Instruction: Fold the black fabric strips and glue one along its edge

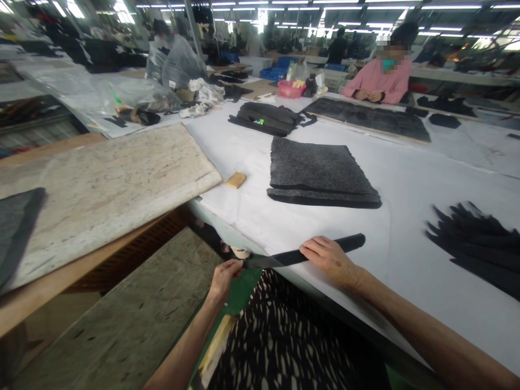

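By the table's near edge (260, 250), the left hand (222, 279) pinches a black strip (292, 257); the right hand (330, 261) covers it, finger grip unclear. Straightening, apparently; next needs even tension.

The person wears a black garment (280, 336) covered in narrow, irregular cream flecks, mostly longer than wide. The left forearm (190, 336) and right forearm (414, 319) are bare, like the left hand (225, 277) and right hand (330, 261).

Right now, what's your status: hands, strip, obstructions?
Left hand pinching black strip at one end, off white table. Right hand atop the strip. Grey fabric stack farther back, apart; no obstruction between hands.
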`<state>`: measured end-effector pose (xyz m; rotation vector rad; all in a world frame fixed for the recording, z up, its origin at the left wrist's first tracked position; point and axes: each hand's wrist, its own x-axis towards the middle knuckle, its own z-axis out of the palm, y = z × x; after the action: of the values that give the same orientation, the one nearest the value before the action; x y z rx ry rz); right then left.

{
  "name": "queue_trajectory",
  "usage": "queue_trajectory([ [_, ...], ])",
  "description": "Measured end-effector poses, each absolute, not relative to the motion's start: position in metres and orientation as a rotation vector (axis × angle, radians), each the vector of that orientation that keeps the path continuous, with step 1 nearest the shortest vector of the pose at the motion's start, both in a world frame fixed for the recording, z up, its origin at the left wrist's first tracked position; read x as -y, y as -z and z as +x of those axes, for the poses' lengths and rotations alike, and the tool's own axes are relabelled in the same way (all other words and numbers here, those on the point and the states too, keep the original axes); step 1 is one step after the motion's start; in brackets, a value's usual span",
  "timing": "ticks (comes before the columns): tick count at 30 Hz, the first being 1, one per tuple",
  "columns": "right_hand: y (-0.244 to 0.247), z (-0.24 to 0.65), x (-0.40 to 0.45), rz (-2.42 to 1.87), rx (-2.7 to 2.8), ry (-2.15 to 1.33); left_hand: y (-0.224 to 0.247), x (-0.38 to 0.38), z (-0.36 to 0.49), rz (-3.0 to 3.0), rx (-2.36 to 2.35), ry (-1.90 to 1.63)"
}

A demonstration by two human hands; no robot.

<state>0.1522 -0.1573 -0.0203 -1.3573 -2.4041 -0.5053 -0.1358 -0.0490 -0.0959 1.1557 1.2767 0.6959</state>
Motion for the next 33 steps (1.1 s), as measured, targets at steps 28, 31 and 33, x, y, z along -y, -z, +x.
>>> queue_trajectory([
  [28,0.016,0.119,0.149,-1.162,2.535,0.563,0.169,0.050,-0.186,0.777,-1.243,-0.660],
  [31,0.016,0.124,0.150,-1.178,2.531,0.547,0.160,0.048,-0.193,0.758,-1.217,-0.696],
  [33,0.016,0.133,0.151,-1.200,2.533,0.584,0.155,0.047,-0.196,0.751,-1.206,-0.717],
])
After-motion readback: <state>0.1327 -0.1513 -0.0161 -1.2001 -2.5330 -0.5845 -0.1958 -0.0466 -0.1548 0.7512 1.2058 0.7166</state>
